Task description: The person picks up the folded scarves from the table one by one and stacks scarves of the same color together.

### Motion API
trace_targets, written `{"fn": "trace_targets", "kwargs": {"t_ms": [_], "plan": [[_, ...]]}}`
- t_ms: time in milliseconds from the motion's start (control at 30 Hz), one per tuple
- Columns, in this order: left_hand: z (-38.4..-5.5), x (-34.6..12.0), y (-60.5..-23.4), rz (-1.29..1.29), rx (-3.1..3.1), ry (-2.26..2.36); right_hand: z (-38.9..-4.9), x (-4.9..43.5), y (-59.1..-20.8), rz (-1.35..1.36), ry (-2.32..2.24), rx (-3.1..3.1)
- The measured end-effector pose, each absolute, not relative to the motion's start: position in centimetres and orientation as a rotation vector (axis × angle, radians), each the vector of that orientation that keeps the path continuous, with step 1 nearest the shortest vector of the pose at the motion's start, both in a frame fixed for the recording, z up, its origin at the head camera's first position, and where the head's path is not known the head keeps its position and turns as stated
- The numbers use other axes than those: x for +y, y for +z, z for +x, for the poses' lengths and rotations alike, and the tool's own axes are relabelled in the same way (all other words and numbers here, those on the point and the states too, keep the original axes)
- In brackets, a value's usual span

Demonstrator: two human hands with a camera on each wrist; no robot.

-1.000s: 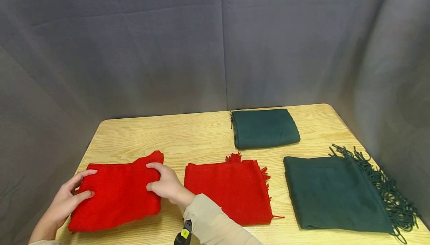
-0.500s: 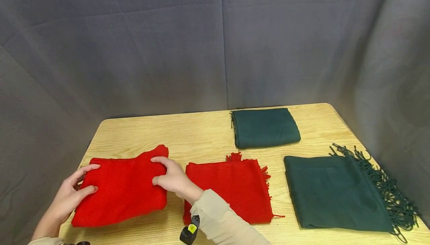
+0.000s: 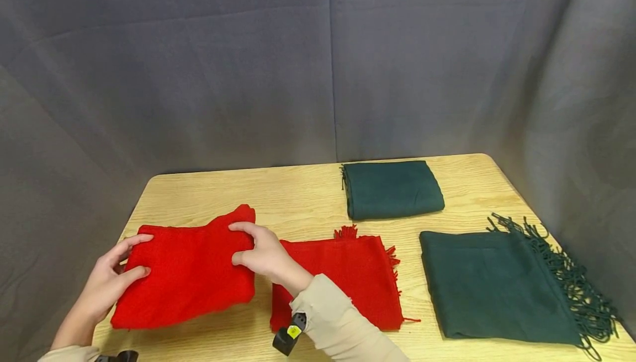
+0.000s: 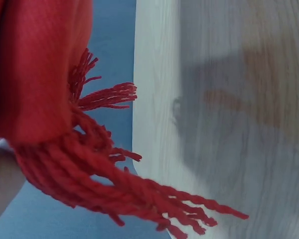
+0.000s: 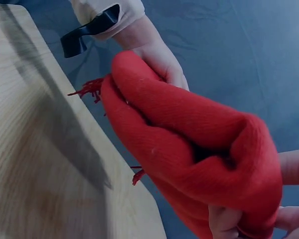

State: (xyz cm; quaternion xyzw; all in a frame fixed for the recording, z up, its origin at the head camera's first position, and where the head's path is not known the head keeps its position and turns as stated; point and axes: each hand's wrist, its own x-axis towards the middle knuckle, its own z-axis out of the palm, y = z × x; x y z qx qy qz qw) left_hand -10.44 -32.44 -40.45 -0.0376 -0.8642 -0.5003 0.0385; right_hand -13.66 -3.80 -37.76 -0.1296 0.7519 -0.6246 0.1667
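Observation:
A folded red scarf (image 3: 191, 276) is held off the table between both hands at the left of the head view. My left hand (image 3: 106, 279) grips its left end, thumb and fingers on the top face. At the right end, my right hand (image 3: 265, 251) grips it, and the far corner there stands up. In the right wrist view, soft layered folds of the scarf (image 5: 184, 129) show, with some fingers tucked under its end. Twisted red fringe (image 4: 109, 169) hangs from the scarf's end in the left wrist view.
A second folded red scarf (image 3: 348, 285) lies mid-table, partly behind the right forearm. A dark green folded scarf (image 3: 392, 191) rests at the back, and another dark green scarf (image 3: 497, 285) with long fringe lies at the right. Grey curtains (image 3: 248, 75) surround the wooden table (image 3: 223, 191).
Both hands have lifted the red scarf and moved it up and slightly right in the head view. Its shadow shows on the table below. The other scarves have stayed put.

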Motion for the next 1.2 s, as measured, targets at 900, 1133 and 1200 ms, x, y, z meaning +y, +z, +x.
{"fn": "trace_targets", "kwargs": {"t_ms": [900, 1133, 1200], "plan": [[-10.7, -29.5, -39.2, -0.183, -2.440, -1.866, -14.3, -0.5, -35.3, -0.564, -1.602, 2.354], [-10.8, -28.8, -39.1, -0.280, -2.314, -1.972, -14.5, 0.5, -34.6, -0.532, -1.679, 2.224], [-10.8, -28.6, -39.1, -0.299, -2.299, -1.987, -14.6, 0.8, -34.6, -0.520, -1.699, 2.176]]}}
